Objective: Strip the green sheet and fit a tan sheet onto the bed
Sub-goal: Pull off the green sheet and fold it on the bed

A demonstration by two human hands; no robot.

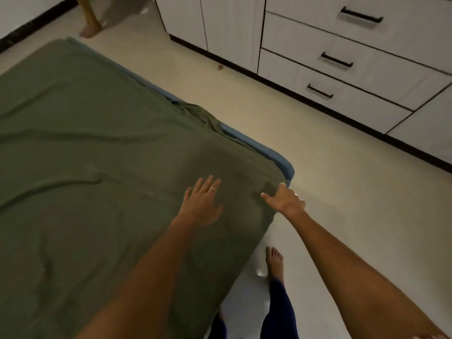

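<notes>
A green sheet covers the bed, wrinkled across its top. The blue mattress shows along the right edge and at the near right corner, where the green sheet is bunched and partly pulled off. My left hand lies flat on the sheet with spread fingers, just left of that corner. My right hand is at the corner itself, thumb out to the left and fingers curled over the sheet's edge. No tan sheet is in view.
White cabinets with black-handled drawers line the far right wall. Pale floor runs between them and the bed. My bare foot stands beside the bed. Another person's foot is at the far end.
</notes>
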